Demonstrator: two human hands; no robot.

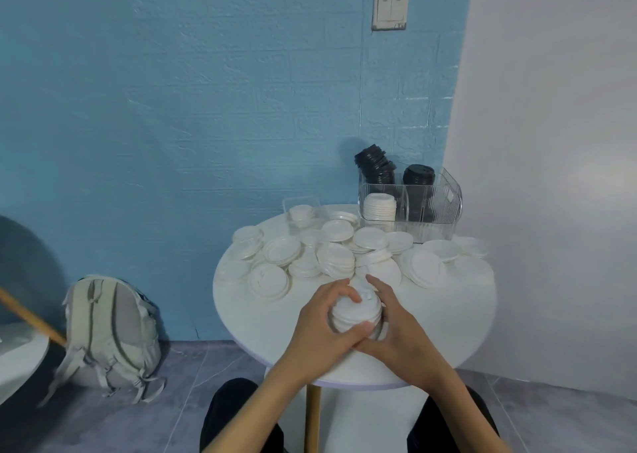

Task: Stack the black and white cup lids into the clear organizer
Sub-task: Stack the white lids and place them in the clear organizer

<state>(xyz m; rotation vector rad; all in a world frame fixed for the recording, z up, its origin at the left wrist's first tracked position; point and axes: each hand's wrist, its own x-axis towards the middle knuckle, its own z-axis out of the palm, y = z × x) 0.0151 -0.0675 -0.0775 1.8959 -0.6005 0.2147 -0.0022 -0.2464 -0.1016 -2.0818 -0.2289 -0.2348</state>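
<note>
A stack of white lids [356,313] stands near the front of the round white table [262,318]. My left hand [319,328] and my right hand [401,327] both grip it from either side, fingers curled round it. Several loose white lids [336,258] lie scattered across the table's middle and back. The clear organizer [431,211] stands at the back right. It holds two stacks of black lids [375,166] and one stack of white lids [379,207].
A small clear container [301,202] with a few white lids sits at the table's back edge. A blue wall is behind, a white wall at the right. A grey backpack [110,332] leans on the floor at the left.
</note>
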